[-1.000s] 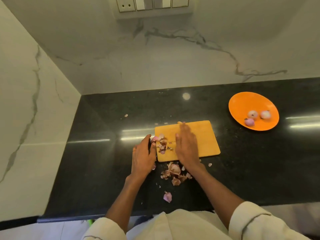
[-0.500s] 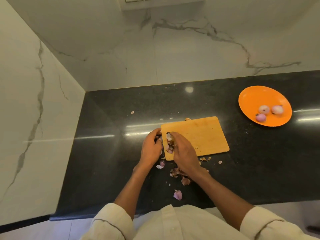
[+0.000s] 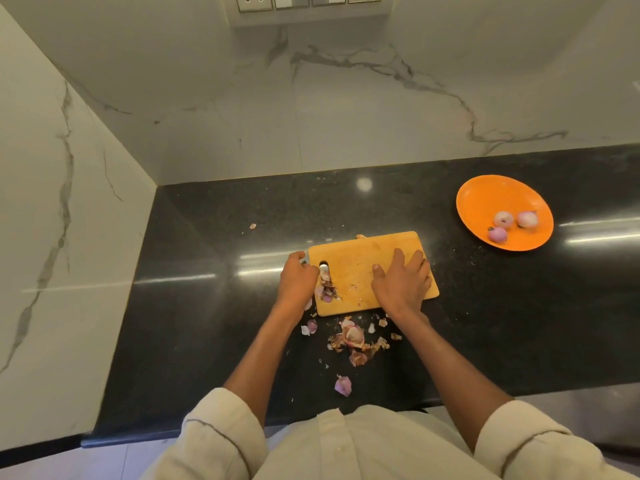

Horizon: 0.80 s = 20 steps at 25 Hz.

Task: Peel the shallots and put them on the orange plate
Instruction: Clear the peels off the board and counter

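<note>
Black stone counter carries a wooden cutting board (image 3: 363,268) where the flat, spread right hand (image 3: 401,285) presses and the left hand (image 3: 298,282) curls at its edge, apparently clearing peels (image 3: 327,289), since three peeled shallots (image 3: 503,219) already lie on the orange plate (image 3: 485,195) well apart, and loose skins (image 3: 353,337) litter the near counter.

The counter (image 3: 485,323) is made of dark speckled stone, polished so shiny that lights are mirrored in it. The walls (image 3: 346,109) are covered in smooth pale marble with grey veins. The chopping board (image 3: 360,261) is made of light wood with a dull, scratched top. The orange plate (image 3: 491,199) looks smooth and a little glossy, like plastic. The peeled shallots (image 3: 512,223) are seen as smooth and shiny. The peels (image 3: 353,337) look thin, dry and papery. The sleeves (image 3: 221,434) are soft cream cloth.
</note>
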Available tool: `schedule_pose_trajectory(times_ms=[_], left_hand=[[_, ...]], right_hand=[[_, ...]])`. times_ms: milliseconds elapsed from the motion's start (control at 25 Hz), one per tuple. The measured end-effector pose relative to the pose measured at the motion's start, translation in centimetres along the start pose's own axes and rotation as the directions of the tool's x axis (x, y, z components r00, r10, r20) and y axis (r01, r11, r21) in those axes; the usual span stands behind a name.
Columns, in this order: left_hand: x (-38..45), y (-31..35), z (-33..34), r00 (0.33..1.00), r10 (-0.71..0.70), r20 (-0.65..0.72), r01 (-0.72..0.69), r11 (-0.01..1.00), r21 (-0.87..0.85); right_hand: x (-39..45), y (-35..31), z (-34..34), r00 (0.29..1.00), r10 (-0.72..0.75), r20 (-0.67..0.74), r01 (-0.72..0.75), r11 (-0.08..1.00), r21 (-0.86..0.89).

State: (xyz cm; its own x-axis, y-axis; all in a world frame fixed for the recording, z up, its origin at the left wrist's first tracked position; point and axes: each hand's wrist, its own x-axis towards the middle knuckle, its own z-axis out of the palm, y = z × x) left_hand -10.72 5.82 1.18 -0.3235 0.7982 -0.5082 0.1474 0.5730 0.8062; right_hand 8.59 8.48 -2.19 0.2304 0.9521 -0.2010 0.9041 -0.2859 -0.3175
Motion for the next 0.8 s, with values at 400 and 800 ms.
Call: schedule_pose_trajectory(times_ms=[400, 800], left_hand=[[1.6, 1.1, 0.1, 0.998, -0.054, 0.030, 0.061, 0.948, -0.312], [1.7, 2.4, 0.7, 0.996, -0.071, -0.050, 0.045, 0.914, -0.404]], right_hand=[[-1.3, -0.1, -3.2, 0.986, -0.119, -0.113, 0.146, 0.950, 0.275], [-5.3, -3.3, -3.8, 0.812, -0.582, 0.037, 0.583, 0.813, -0.008]])
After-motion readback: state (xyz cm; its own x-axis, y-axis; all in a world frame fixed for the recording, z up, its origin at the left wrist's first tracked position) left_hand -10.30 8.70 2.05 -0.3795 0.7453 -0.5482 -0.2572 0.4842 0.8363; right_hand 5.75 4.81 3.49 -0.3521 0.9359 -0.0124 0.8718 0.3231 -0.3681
